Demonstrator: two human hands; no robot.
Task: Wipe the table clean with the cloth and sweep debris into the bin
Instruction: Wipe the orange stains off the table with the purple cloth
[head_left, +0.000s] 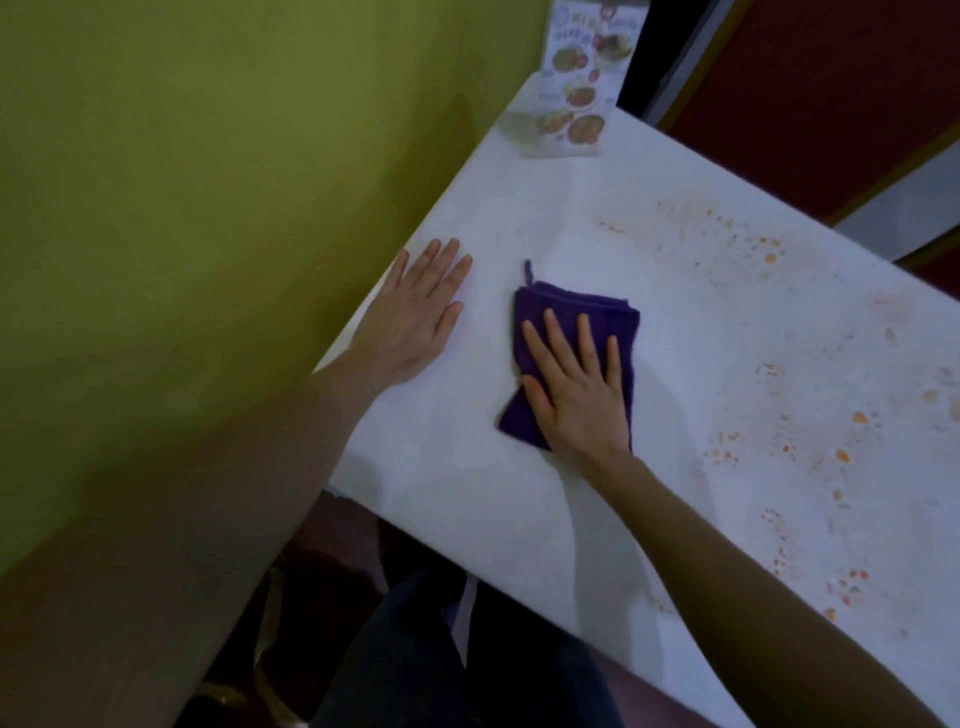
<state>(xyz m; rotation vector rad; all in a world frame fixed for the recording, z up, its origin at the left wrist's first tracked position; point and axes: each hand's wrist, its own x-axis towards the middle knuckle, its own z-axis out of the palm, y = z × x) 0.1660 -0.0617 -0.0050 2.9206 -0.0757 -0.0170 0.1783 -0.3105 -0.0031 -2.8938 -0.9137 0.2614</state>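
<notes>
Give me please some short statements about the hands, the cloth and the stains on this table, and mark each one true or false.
1. The right hand lies flat on the purple cloth. True.
2. The left hand holds the cloth. False: it rests bare on the table.
3. Orange stains lie right of the cloth. True.
4. The menu card lies under the cloth. False: it stands at the far corner.
</notes>
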